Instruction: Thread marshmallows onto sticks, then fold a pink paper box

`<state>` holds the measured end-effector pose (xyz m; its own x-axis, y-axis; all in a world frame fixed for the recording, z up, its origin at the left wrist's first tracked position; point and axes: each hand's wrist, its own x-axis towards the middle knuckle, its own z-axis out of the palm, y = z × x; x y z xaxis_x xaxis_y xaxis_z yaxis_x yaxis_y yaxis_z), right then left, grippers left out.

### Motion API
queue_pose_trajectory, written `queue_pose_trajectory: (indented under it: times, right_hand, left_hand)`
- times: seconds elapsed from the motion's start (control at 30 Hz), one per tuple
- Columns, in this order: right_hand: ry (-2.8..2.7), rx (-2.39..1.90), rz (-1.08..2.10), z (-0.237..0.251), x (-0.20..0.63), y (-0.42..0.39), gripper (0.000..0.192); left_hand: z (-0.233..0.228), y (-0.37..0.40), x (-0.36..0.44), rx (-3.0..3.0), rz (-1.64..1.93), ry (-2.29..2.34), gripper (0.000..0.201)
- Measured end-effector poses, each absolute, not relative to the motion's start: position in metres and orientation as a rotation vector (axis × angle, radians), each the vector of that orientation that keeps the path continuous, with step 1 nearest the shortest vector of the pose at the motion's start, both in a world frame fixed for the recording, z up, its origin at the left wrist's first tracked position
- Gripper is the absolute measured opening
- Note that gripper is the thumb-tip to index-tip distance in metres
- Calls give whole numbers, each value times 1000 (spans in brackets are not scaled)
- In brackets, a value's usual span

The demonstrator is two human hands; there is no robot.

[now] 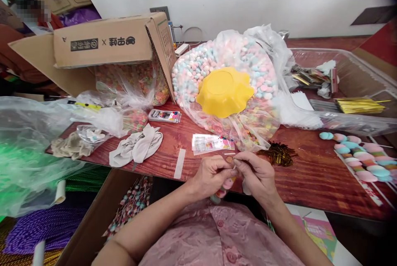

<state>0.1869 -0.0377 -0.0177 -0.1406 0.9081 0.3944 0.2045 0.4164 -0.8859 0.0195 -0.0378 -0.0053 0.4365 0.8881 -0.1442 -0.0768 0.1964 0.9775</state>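
My left hand (214,175) and my right hand (257,174) meet at the table's front edge, both with fingers pinched. Between them is a thin white stick, with a marshmallow skewer (228,183) in pink, orange and blue hanging below my fingers toward my lap. A small round brownish piece shows just above the fingertips; I cannot make out what it is. Something clear, perhaps plastic film, hangs below my right fingers. Beyond my hands lie printed clear bags (211,144) and a gold tinsel bundle (279,153). My fingers hide most of the grip.
A yellow wavy bowl (225,92) sits on a big bag of candies (192,67). An open carton (102,46) is at left, a clear bin (366,121) with gold ties (359,105) at right. Finished-looking marshmallow skewers (366,156) lie far right. Gloves (136,146) lie left. Another person is at back left.
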Motion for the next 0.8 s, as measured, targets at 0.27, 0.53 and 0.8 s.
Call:
queue_pose_trajectory:
  times: [0.27, 0.53, 0.8]
  right_hand:
    - [-1080, -896, 1190, -13, 189, -22, 7]
    - [-1138, -965, 1060, -21, 170, -8, 12]
    - [-1135, -991, 1100, -29, 170, -22, 33]
  left_hand:
    - [-8, -27, 4, 906, 610, 720, 50]
    - [-11, -31, 25, 839, 688, 909, 50]
    - [-19, -22, 24, 872, 1006, 1056, 46]
